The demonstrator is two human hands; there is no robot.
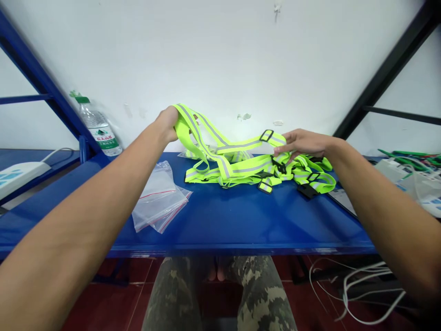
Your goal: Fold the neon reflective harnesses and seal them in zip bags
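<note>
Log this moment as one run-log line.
left hand: gripping reflective straps, partly raised; right hand: touching straps; clear bags: on blue table, left of straps

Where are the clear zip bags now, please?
The clear zip bags lie on the blue table, left of centre in the head view, beside the yellow-green straps.

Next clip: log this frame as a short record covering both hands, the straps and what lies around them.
left hand: holds a raised loop of the reflective straps
right hand: at the straps, grip unclear
strap colour: yellow-green, grey stripe
black buckle: right end of the pile
clear zip bags: overlapping, left of the straps
bottle: green cap, back left
table: blue
</note>
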